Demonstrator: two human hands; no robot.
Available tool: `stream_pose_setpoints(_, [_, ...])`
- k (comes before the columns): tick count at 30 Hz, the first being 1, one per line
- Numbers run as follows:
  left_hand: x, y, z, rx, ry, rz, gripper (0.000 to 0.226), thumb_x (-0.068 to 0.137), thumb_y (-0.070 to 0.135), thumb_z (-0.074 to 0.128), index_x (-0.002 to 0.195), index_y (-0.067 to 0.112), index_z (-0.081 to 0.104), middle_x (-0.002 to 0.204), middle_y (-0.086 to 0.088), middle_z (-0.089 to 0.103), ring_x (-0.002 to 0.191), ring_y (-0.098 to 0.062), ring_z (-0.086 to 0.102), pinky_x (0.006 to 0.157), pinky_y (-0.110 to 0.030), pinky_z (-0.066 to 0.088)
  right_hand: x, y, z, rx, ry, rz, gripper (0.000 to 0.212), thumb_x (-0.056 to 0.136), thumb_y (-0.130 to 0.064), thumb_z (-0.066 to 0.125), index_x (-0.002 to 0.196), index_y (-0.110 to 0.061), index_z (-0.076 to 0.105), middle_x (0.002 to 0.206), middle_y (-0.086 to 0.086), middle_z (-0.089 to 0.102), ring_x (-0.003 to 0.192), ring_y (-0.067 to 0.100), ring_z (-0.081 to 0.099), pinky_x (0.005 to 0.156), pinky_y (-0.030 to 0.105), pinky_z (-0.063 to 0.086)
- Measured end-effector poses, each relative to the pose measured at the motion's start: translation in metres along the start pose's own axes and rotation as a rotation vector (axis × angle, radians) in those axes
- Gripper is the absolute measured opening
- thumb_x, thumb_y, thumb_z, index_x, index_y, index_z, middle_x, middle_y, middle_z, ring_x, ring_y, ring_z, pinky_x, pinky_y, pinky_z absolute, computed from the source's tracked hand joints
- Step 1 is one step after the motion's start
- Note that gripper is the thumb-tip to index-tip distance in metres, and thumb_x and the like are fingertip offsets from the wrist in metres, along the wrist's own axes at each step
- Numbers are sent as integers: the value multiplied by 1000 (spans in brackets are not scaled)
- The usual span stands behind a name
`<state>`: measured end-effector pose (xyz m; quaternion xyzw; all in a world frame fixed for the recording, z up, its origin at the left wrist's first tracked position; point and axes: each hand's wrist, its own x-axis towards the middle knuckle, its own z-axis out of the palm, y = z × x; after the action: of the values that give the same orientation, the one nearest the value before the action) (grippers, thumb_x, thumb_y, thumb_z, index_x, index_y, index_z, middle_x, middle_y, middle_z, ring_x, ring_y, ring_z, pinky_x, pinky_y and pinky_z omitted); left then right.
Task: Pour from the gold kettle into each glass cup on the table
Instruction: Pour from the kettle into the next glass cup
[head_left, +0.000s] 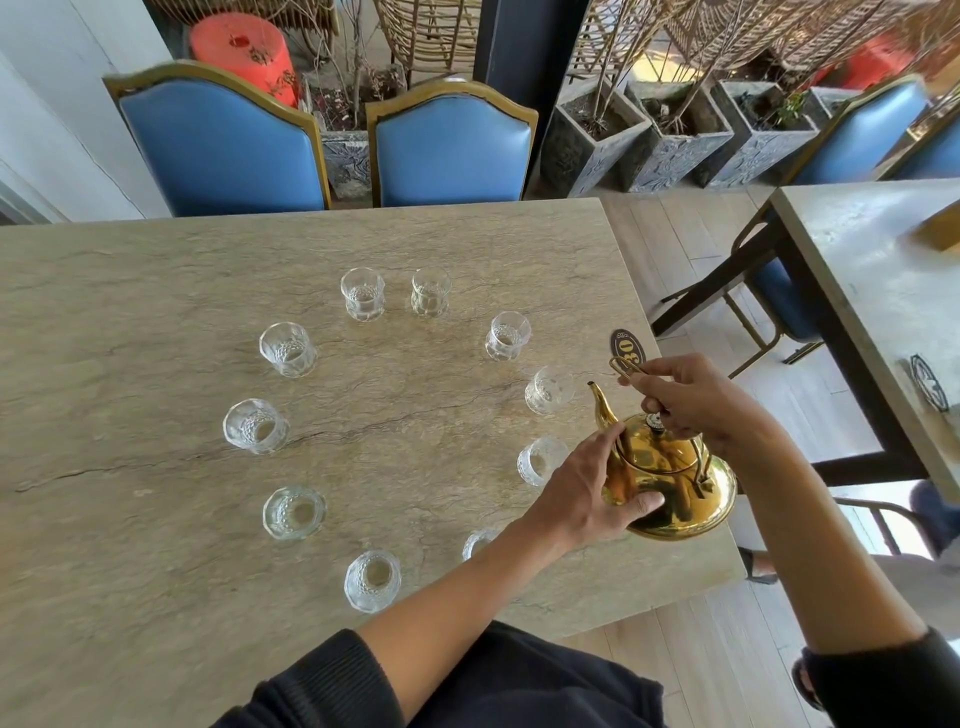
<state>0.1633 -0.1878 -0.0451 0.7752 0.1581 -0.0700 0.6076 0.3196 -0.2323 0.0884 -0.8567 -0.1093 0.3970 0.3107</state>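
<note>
Head view, looking down on stone-patterned table (156, 291). Dark oval plaque (628, 348) just beyond right hand (685, 402), gold numerals reading "30". Ten glass cups (287, 349) set in a ring on tabletop, clear with dimpled lower walls; contents cannot be told, all appear clear. Nearest cup (548, 389) just left of spout; another (540, 460) just above left hand (587, 493); one partly hidden behind left forearm.

Gold kettle (670, 478) near right table edge, between both hands. Polished brass-coloured body, round and squat, curved spout pointing up and away, lid on with dark knob, thin wire handle (626, 366) raised. Right hand pinching handle from above, fingers curled round it. Left hand cupped against kettle's side below spout, thumb pressed on body.
</note>
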Motion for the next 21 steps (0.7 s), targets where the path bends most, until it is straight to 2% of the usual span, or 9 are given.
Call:
stream_pose_setpoints(5, [-2, -1, -1, -21, 17, 15, 100, 96, 57, 79, 172, 33, 19, 171, -6, 39, 156, -26, 41, 128, -43, 39, 0, 0, 2, 2, 12, 2, 22, 101, -22, 62, 116, -10, 72, 68, 6, 58, 45, 10, 42, 43, 26, 34])
stream_pose_setpoints(21, [-4, -3, 1, -7, 8, 23, 101, 95, 62, 77, 172, 35, 18, 173, -6, 36, 157, -26, 40, 129, -45, 39, -5, 2, 2, 2, 12, 0, 20, 100, -23, 62, 114, -12, 73, 69, 6, 59, 47, 11, 42, 44, 26, 34])
